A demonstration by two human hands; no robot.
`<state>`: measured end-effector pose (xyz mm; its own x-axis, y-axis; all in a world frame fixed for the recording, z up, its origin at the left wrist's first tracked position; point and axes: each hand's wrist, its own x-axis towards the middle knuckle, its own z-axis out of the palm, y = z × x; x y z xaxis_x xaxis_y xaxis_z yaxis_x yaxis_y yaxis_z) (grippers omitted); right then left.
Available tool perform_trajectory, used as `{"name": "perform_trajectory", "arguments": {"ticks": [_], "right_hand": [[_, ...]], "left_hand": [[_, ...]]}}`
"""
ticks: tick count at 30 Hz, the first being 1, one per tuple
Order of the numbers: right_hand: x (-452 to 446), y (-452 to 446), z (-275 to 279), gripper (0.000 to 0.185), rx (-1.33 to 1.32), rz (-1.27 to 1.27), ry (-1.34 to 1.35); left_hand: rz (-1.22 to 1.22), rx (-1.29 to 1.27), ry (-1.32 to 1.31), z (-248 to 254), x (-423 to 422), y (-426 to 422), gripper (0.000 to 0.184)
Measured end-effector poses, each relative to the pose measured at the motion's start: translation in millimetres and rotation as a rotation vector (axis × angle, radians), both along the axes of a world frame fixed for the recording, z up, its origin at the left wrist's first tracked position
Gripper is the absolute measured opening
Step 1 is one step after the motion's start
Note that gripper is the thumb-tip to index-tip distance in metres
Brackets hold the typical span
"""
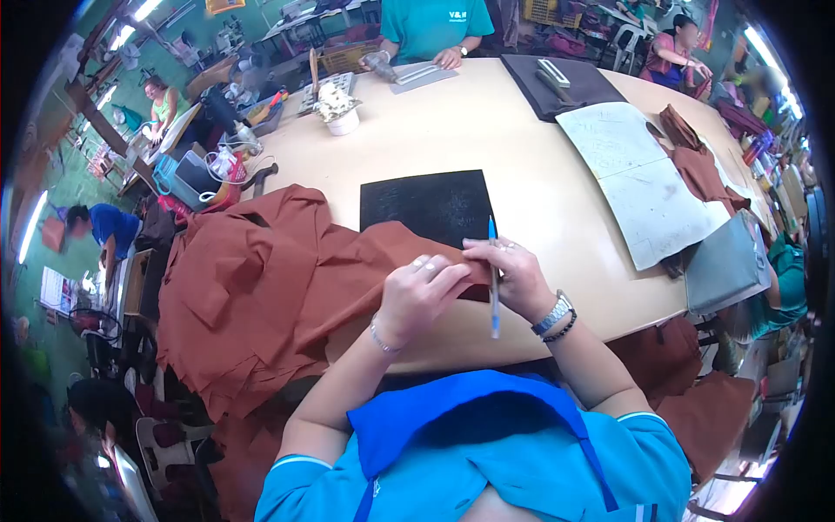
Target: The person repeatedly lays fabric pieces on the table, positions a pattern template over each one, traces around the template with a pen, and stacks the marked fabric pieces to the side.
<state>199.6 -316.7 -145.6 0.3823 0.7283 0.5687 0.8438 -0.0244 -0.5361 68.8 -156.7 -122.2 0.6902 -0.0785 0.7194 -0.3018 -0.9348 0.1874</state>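
Rust-brown fabric (252, 287) lies heaped over the left of the table and hangs past its front edge. One corner of it stretches right to my hands. My left hand (422, 296) is closed, pinching that fabric near its end. Close beside it, my right hand (515, 271) grips a blue pen (495, 300), which stands nearly upright between the fingers. My right fingertips are at the fabric's edge; whether they grip it too is hard to see. Behind the fabric lies a flat black board (426, 204) with faint markings, its lower part covered by the cloth.
A white pot (343, 122) and a hammer (261, 177) are at the left. White pattern sheets (639, 178) with brown pieces lie right, near a grey box (729, 261). A dark mat (565, 83) lies at the back, where a co-worker in teal (435, 30) works across the table.
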Motion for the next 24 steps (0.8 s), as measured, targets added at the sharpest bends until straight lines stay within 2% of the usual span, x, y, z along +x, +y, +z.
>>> {"name": "perform_trajectory", "arguments": {"ticks": [1, 2, 7, 10, 12, 15, 17, 19, 22, 24], "right_hand": [[3, -5, 2, 0.033, -0.042, 0.003, 0.063], [3, -7, 6, 0.031, 0.119, -0.018, 0.011], [22, -50, 45, 0.035, 0.082, -0.147, -0.022], [32, -73, 78, 0.034, 0.054, -0.107, -0.028], [32, -83, 103, 0.033, 0.017, -0.062, 0.005], [25, -97, 147, 0.030, -0.013, -0.017, 0.017], [19, -104, 172, 0.027, -0.030, 0.015, 0.026], [19, -110, 184, 0.023, -0.027, 0.060, 0.105], [16, -112, 195, 0.018, -0.075, 0.030, 0.165], [20, -112, 188, 0.017, -0.093, 0.039, 0.187]], "left_hand": [[0.038, -0.020, 0.027, -3, -6, 0, 0.015], [0.078, -0.039, 0.059, -7, -16, 4, 0.015], [0.253, -0.204, 0.268, -13, -69, 20, 0.011], [0.369, -0.383, 0.405, 2, -95, 34, 0.009], [0.289, -0.667, 0.439, 29, -111, 48, 0.012], [0.262, -0.832, 0.383, 91, -128, 58, 0.033], [0.154, -0.809, 0.347, 113, -141, 74, 0.030], [0.004, -0.879, 0.365, 124, -145, 88, 0.017], [0.110, -0.867, 0.656, 110, -120, 116, 0.013], [0.244, -0.954, 0.675, 57, -95, 123, 0.031]]}}
